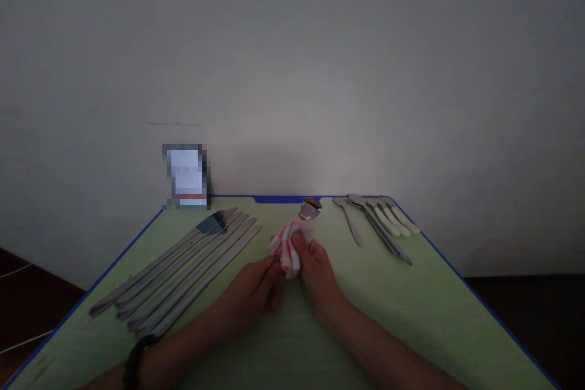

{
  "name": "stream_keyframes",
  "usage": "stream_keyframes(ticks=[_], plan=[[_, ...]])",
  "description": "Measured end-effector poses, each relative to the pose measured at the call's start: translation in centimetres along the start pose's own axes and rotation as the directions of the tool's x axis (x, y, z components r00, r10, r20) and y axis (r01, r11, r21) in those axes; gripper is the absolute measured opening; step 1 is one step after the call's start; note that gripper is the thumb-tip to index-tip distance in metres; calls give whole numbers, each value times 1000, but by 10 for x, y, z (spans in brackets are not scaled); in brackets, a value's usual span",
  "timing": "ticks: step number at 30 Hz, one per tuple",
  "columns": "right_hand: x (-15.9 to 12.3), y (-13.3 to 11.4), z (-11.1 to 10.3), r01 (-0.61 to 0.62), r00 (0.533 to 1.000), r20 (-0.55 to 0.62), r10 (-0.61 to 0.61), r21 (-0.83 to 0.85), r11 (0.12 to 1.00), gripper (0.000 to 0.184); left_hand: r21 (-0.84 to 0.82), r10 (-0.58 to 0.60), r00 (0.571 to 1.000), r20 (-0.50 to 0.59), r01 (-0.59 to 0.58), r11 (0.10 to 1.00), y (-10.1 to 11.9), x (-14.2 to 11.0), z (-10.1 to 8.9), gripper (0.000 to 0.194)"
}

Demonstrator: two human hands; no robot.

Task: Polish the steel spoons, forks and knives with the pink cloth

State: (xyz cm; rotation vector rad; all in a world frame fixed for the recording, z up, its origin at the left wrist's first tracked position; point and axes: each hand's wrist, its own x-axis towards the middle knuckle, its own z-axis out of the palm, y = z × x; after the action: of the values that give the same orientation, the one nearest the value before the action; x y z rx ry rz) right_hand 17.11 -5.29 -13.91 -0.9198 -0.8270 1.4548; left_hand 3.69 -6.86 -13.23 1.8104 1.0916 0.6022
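Observation:
My right hand (315,271) is closed around a pink and white cloth (287,244) wrapped over a metal spoon, whose bowl (310,208) sticks out beyond the cloth. My left hand (256,286) is closed at the spoon's near end, touching the cloth; the handle itself is hidden. Both hands rest over the middle of a light green table (411,311) with a blue rim.
Several long table knives (183,265) lie side by side on the left. Several spoons (379,222), some with white handles, lie at the far right. A small blurred card (186,177) stands at the table's far left corner against a plain wall.

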Motion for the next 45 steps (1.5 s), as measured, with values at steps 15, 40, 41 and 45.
stream_keyframes(ticks=[15, 40, 41, 45], plan=[[22, -31, -23, 223, 966, -72, -249, -255, 941, 39, 142, 8, 998, 62, -17, 990, -3, -5, 0, 34], [22, -30, -24, 153, 976, -92, -200, -366, 918, 27, 394, 23, 993, 113, -66, 917, 5, -7, 1, 33], [20, -28, -22, 140, 982, -77, -175, -334, 932, 27, 400, 26, 994, 109, -67, 914, 5, -7, 2, 34], [10, -22, -7, 88, 995, -23, -93, -180, 980, 29, 395, 34, 994, 103, -72, 916, 0, -5, 2, 35]])
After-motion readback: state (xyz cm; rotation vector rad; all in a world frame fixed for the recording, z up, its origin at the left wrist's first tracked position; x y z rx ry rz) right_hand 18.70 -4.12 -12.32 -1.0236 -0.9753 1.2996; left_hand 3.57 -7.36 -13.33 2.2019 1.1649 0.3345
